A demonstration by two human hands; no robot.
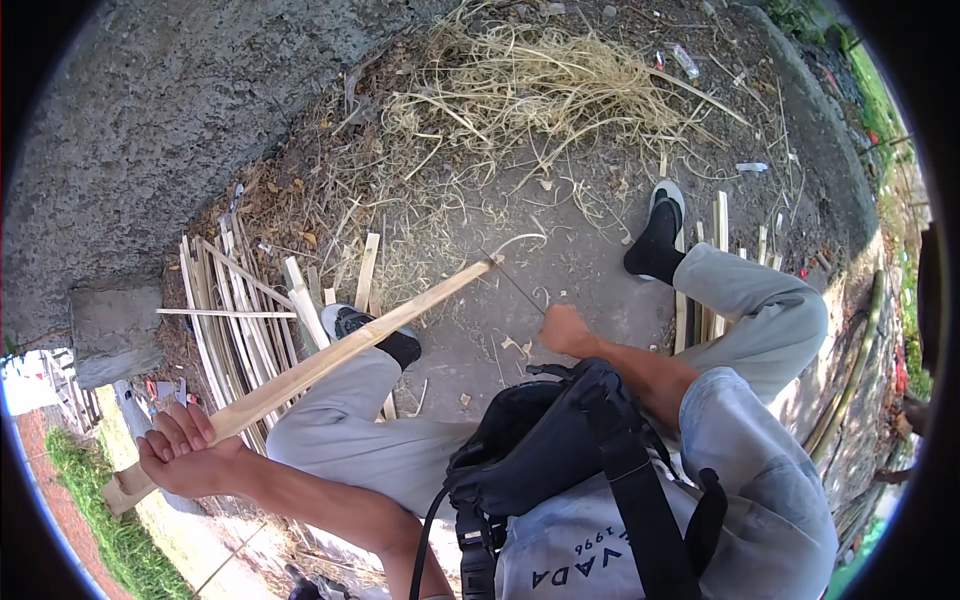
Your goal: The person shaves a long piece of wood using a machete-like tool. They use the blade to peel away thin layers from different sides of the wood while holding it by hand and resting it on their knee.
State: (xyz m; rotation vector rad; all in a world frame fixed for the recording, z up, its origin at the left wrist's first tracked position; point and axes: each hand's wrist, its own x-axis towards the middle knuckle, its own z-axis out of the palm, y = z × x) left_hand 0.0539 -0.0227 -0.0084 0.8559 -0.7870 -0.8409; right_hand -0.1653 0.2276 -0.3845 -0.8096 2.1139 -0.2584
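A long pale bamboo strip (330,352) runs diagonally from lower left to the middle, over my left knee. My left hand (185,452) grips it near its lower end, with the fingers wrapped loosely around it. My right hand (566,331) is a closed fist holding a thin knife (520,288). The blade's tip meets the far end of the strip, where a thin shaving curls up. I sit with both legs stretched out in grey trousers.
A stack of split bamboo strips (232,310) lies on the ground at left. Several more strips (712,250) lie under my right leg. A heap of dry shavings (530,90) lies ahead. A rough concrete wall (150,120) stands at upper left. A black bag (545,450) hangs on my chest.
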